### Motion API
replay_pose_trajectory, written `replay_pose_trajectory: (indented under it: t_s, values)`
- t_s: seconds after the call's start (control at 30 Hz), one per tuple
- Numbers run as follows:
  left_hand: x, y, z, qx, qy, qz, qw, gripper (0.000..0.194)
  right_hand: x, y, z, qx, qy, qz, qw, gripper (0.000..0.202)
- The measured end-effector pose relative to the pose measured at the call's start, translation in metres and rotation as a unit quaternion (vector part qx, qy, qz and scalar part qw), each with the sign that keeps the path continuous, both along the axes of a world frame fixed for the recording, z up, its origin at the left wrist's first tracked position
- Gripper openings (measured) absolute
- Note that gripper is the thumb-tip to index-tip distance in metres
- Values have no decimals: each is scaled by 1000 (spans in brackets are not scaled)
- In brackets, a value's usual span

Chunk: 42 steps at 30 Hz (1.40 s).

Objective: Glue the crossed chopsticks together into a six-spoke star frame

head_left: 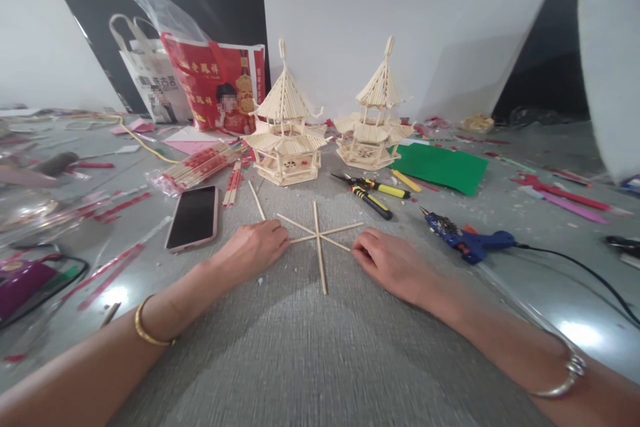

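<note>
Three thin wooden sticks lie on the bench between the fingers, crossing near their middles in a six-armed star. The first stick runs away from the person. The second stick extends from the left fingers towards the far right. The third stick extends from the right fingers towards the far left.

Left hand: fingers narrow and bent down, tips at the near-left end of the second stick. Right hand: fingers curled, thumb and forefinger close together at the near-right end of the third stick. Whether either grip is closed cannot be told.

The step in hand appears to be alignment of the crossed sticks. Any further adjustment calls for light, level fingertip pressure at the outer ends, with the crossing kept centred. Whether the crossing is bonded cannot be told.

A loose stick lies just beyond the left fingers, with a phone to their left. Pliers lie beyond the right fingers; a blue glue gun lies to their right. Two stick-built pagoda models, one left and one right, stand farther beyond the star.
</note>
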<state>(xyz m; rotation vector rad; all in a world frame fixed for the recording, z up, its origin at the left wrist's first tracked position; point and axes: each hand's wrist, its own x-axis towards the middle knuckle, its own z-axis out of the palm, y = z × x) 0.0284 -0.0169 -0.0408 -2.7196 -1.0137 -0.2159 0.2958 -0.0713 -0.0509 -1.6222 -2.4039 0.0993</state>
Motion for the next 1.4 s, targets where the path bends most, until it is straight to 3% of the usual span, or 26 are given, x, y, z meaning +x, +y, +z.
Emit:
replay_pose_trajectory:
  t_s: [0.77, 1.4]
  values:
    - [0, 0, 0, 3, 16, 6, 1000, 27, 1, 0, -3, 4, -6, 2, 1000, 15]
    - [-3, 2, -3, 33, 3, -27, 999, 29, 4, 0, -5, 8, 5, 3, 1000, 14]
